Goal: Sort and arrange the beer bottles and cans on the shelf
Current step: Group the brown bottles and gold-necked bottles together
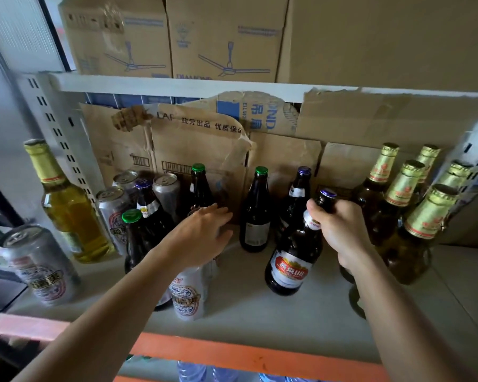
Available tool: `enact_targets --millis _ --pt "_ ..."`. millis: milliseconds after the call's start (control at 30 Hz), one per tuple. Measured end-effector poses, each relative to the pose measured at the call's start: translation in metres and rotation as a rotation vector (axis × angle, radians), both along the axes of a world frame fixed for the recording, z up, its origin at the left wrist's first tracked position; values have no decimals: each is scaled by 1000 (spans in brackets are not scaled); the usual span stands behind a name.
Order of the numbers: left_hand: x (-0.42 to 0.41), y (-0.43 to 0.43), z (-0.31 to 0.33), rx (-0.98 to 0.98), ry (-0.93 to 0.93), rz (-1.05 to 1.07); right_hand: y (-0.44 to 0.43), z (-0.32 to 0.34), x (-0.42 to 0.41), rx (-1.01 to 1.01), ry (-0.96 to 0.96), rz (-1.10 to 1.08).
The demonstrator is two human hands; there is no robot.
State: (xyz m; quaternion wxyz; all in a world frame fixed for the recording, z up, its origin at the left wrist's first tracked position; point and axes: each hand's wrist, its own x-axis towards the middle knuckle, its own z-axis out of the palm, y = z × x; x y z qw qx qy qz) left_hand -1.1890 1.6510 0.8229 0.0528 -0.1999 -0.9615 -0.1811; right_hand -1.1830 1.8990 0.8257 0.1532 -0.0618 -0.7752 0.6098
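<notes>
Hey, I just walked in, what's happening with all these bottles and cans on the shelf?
A person is sorting beer on the shelf. Their right hand grips the neck of a dark purple-capped bottle, which leans to one side. Their left hand reaches forward with straight fingers above a white can; contact is unclear. The gold-foil bottles stand grouped on the right, while the silver cans and a yellow bottle are on the left.

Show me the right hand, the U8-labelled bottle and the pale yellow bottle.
right hand (340, 227): head view, back of the hand.
U8-labelled bottle (289, 270): head view, front label.
pale yellow bottle (72, 216): head view, glass body.
</notes>
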Motion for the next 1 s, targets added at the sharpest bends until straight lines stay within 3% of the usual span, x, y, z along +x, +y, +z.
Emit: enact_targets --millis 1000 --pt "-7 2 -1 28 19 38 3 -21 -42 258 3 60"
